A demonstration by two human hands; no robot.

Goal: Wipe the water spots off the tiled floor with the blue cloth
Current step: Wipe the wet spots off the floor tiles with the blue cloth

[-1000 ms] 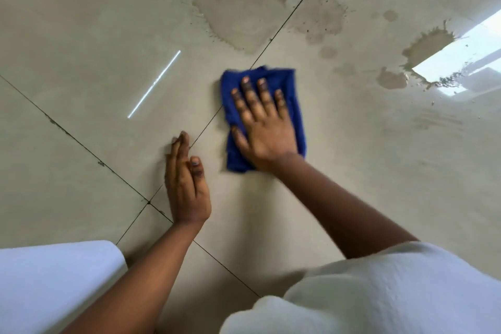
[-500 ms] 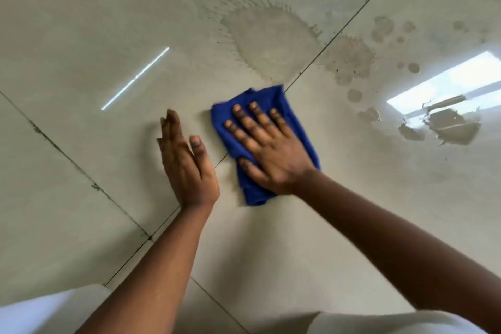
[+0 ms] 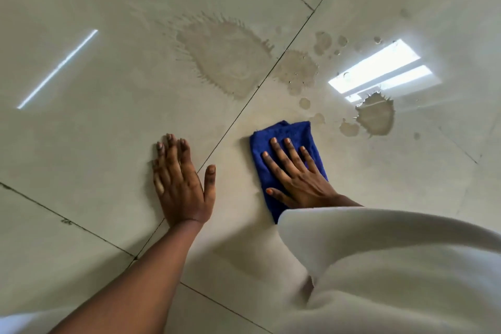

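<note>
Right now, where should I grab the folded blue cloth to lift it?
Pinch the folded blue cloth at its far edge, coming from above. It lies flat on the tiled floor, and the right hand covers its near half.

Glossy tiled floor (image 3: 108, 144); soft, napped blue cloth (image 3: 284, 133)

White garment (image 3: 393, 266) lower right; window reflection (image 3: 385, 70) beyond.

No text, label, brand, number or sign can be read anywhere in this view.
</note>
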